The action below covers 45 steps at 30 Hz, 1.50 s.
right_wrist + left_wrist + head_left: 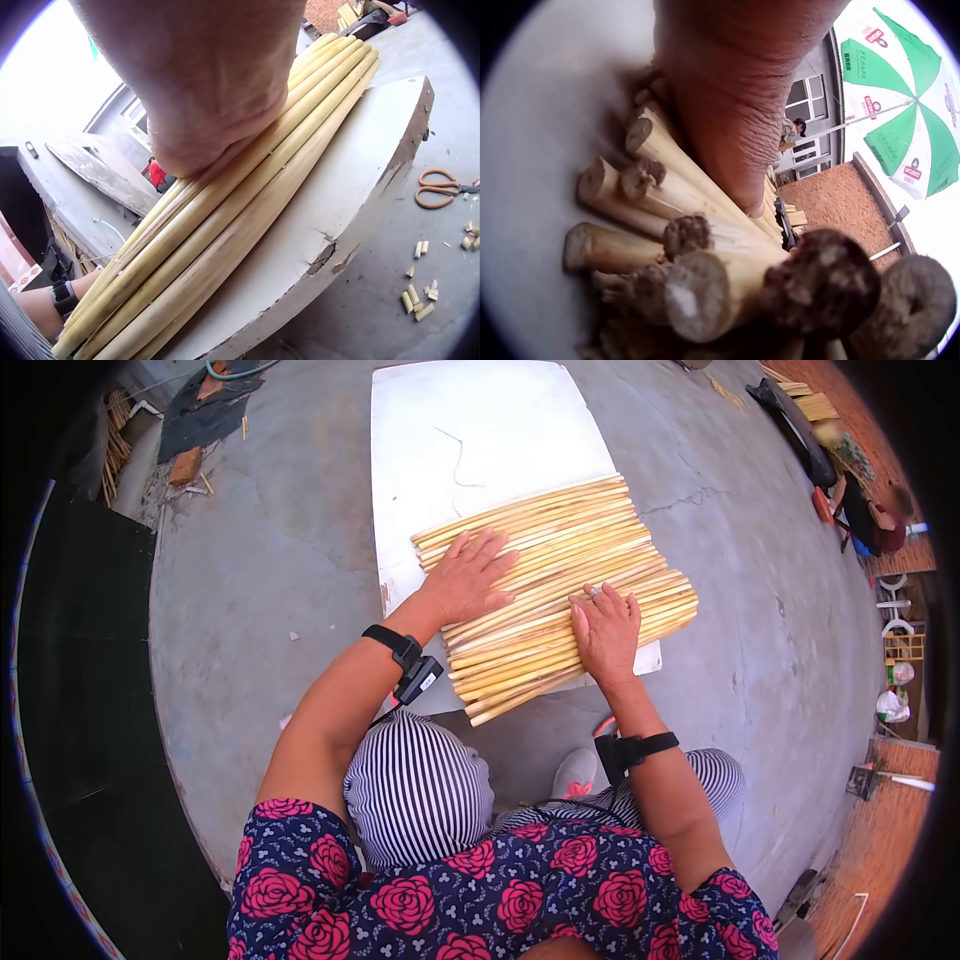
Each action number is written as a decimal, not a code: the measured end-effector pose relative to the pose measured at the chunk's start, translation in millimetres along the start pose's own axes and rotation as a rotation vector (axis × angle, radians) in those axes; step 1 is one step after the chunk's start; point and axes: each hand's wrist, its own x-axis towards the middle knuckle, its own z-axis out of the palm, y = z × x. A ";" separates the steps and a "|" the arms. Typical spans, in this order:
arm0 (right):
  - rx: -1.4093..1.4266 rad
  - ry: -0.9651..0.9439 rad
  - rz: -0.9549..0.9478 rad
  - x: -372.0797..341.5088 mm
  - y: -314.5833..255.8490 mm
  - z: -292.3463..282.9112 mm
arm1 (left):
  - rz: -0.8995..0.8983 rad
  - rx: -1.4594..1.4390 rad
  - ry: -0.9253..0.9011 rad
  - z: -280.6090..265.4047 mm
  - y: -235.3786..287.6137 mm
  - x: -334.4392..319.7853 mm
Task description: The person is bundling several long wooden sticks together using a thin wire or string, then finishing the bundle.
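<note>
Many pale yellow peeled sticks (560,560) lie side by side as a mat across the near half of a white board (480,430). On their left part rests my left hand (468,578), palm down with its fingers spread. My right hand (608,632) lies flat on the sticks nearer the front right, a ring on one finger. In the left wrist view the cut stick ends (697,292) show close up, uneven in length, below the hand. From the right wrist, the sticks (217,232) run under the palm along the board's chipped edge (322,259).
A bent thin wire (460,460) lies on the board's far part. Orange-handled scissors (439,189) and short cut stick pieces (416,300) are on the concrete floor. Another person (880,525) sits at the far right. A brick (186,466) lies at the far left.
</note>
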 end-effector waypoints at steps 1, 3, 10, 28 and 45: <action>0.002 -0.004 0.004 0.2 -0.8 -0.2 | -0.006 -0.004 -0.005 0.1 0.5 -0.5; 0.009 -0.002 0.006 3.3 -1.4 -2.0 | -0.023 -0.013 -0.009 -0.9 1.5 0.1; 0.051 0.046 0.013 4.1 -4.9 -4.6 | -0.025 -0.019 -0.013 -3.3 4.0 0.8; 0.238 0.082 -0.039 -2.1 0.1 -37.9 | -0.355 -0.491 0.124 -96.5 -26.6 -92.2; 1.291 -0.348 0.079 -57.9 6.8 -269.8 | -0.739 -0.854 0.462 -123.9 132.4 -323.0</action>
